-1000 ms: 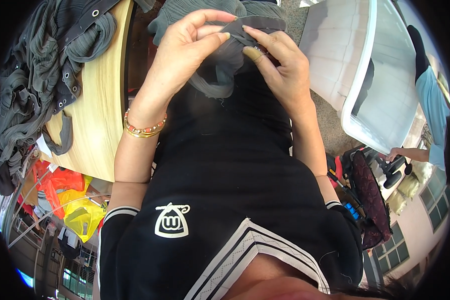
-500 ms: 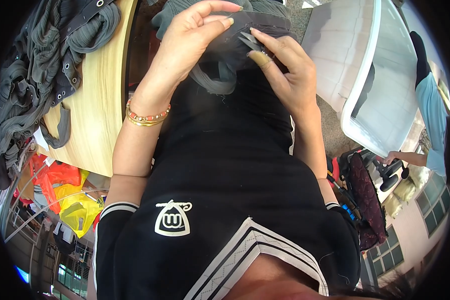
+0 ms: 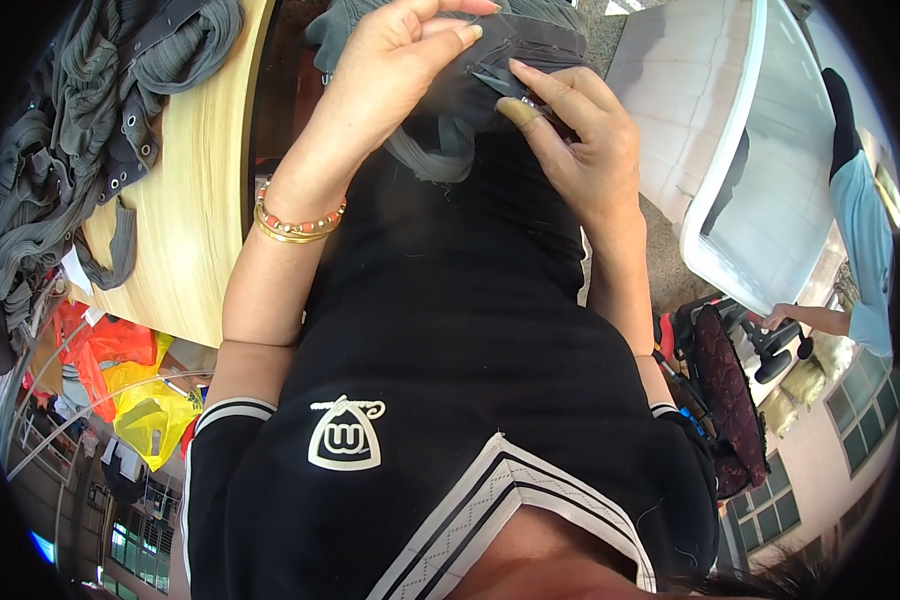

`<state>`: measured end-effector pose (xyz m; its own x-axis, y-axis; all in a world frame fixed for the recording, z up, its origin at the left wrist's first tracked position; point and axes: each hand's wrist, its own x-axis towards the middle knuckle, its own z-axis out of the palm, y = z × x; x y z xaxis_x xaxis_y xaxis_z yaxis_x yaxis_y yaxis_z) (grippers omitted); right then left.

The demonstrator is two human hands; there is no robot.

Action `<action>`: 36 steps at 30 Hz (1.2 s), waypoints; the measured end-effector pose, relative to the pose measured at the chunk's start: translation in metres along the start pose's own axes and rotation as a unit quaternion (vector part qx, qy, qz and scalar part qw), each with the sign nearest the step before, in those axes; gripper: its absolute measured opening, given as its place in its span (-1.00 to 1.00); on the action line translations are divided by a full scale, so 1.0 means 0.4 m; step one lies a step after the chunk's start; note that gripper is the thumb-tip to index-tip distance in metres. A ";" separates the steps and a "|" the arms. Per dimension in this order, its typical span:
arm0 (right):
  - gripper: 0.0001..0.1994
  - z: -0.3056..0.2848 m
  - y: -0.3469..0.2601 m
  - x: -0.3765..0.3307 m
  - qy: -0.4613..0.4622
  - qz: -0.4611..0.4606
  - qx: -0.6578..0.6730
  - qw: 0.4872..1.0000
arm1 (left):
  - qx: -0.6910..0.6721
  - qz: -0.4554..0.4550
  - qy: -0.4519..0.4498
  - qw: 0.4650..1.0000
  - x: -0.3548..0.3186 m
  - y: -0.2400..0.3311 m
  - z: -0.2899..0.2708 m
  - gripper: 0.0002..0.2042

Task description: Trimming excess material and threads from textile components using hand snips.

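A white emblem (image 3: 345,440) sits on the chest of the wearer's black shirt (image 3: 440,300): a monogram inside a rounded triangle, a line of script above. A small white slip (image 3: 75,268) lies beside the heap on the bench; any print on it is too small to read. The bench (image 3: 195,210), pale wood grain, ends at a dark edge left of the lap; a strip of its top lies bare between that edge and the heap of grey ribbed garments (image 3: 60,140) set with metal eyelets. The grey garment (image 3: 548,38) in hand lies at the lap, beyond the shirt front, a loop hanging toward the body. Left hand (image 3: 395,60): thumb and forefinger tips close together at the cloth's edge; cannot tell whether they pinch it. Right hand (image 3: 590,130): fingers (image 3: 560,92) bent around small metal snips (image 3: 498,84), pinched between thumb and forefinger, points directed left over the cloth. Right of that arm, a narrow run of floor (image 3: 665,240), then the curved rim of a white bin (image 3: 698,210). Beyond it, another person's pale blue sleeve (image 3: 865,240). Red bag (image 3: 105,355) and yellow bag (image 3: 155,415) crowd below the bench.
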<state>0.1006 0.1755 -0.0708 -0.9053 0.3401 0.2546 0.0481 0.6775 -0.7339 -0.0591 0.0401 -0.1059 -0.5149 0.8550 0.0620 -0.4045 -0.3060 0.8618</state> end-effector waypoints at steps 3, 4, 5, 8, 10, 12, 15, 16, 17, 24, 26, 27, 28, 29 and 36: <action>-0.65 -0.003 0.001 -0.004 0.001 -0.002 -0.017 1.000 | 0.010 -0.003 -0.001 1.000 -0.011 0.035 0.029 -0.77; -0.65 -0.005 0.003 -0.006 0.003 -0.002 -0.029 1.000 | 0.032 -0.148 0.095 0.984 -0.013 0.056 0.048 -0.77; -0.65 -0.003 0.002 -0.005 0.000 -0.007 -0.026 1.000 | 0.033 -0.145 0.100 0.984 -0.012 0.041 0.034 -0.77; -0.63 0.002 0.007 -0.006 0.012 -0.035 -0.032 0.999 | -0.018 0.132 -0.091 0.987 -0.005 0.005 0.005 -0.76; -0.63 -0.002 0.006 -0.010 0.015 -0.038 -0.043 0.998 | -0.006 -0.149 0.095 0.984 -0.019 0.060 0.047 -0.76; -0.63 0.000 0.005 -0.010 0.017 -0.044 -0.047 0.998 | -0.008 -0.151 0.096 0.984 -0.020 0.059 0.042 -0.76; -0.60 0.002 0.003 -0.008 0.021 -0.057 -0.046 0.997 | -0.017 -0.154 0.096 0.983 -0.021 0.058 0.041 -0.76; -0.58 0.003 0.003 -0.007 0.022 -0.064 -0.039 0.997 | -0.024 -0.154 0.096 0.983 -0.021 0.058 0.041 -0.76; -0.58 0.003 0.002 -0.006 0.021 -0.063 -0.039 0.997 | -0.024 -0.154 0.096 0.983 -0.021 0.058 0.041 -0.76; -0.58 -0.002 0.006 -0.012 0.018 -0.072 -0.061 0.995 | 0.013 -0.148 0.092 0.985 -0.021 0.052 0.041 -0.76; -0.58 -0.003 0.004 -0.012 0.017 -0.073 -0.063 0.995 | 0.016 -0.147 0.093 0.985 -0.017 0.034 0.028 -0.76; -0.58 -0.002 0.000 -0.010 0.016 -0.076 -0.068 0.995 | 0.013 -0.020 0.009 1.000 -0.012 0.009 0.008 -0.76; -0.58 -0.001 -0.003 -0.009 0.016 -0.079 -0.072 0.994 | 0.011 0.107 -0.076 0.991 -0.013 -0.012 -0.011 -0.76; -0.58 -0.002 0.000 -0.010 0.016 -0.077 -0.075 0.994 | 0.009 0.106 -0.078 0.991 -0.013 0.000 0.001 -0.76; -0.58 -0.003 0.005 -0.011 0.018 -0.074 -0.068 0.995 | -0.012 -0.147 0.086 0.985 -0.021 0.048 0.038 -0.76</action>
<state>0.1052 0.1762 -0.0726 -0.8910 0.2516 0.3780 -0.0257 0.8032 -0.5952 -0.0512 0.0333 -0.0821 -0.4925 0.8250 -0.2772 -0.5724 -0.0671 0.8172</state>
